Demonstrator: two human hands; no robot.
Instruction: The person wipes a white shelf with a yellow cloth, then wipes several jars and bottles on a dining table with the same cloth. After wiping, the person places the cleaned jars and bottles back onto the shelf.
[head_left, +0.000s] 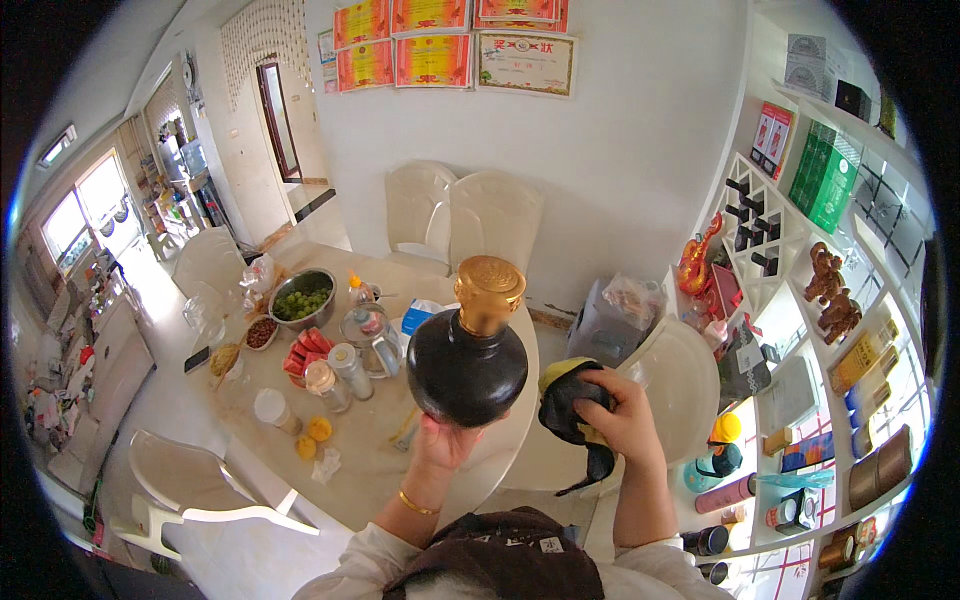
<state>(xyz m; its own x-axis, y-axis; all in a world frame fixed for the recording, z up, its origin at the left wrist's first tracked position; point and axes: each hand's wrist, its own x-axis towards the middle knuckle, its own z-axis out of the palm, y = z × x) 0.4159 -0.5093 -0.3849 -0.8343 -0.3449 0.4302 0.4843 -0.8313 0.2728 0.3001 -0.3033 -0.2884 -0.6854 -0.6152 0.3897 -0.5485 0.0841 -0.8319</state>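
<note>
My left hand (450, 442) holds up a black, round-bellied bottle (466, 369) from beneath, upright over the near right part of the marble-look table (360, 487). Its ornate gold cap (491, 281) points away from me. To the right of the bottle, my right hand (622, 412) grips a bunched black and yellow-green cloth (566, 401), one dark end of which hangs down. The cloth and the bottle are apart. The bottle covers part of a blue and white packet (420, 315) on the table.
On the table stand a steel bowl of green fruit (302, 298), watermelon slices (306, 356), a glass pitcher (373, 341), lidded jars (350, 370) and yellow fruit (319, 428). A white chair (675, 382) is beyond the cloth. Shelves (795, 450) with bottles and ornaments line the right side.
</note>
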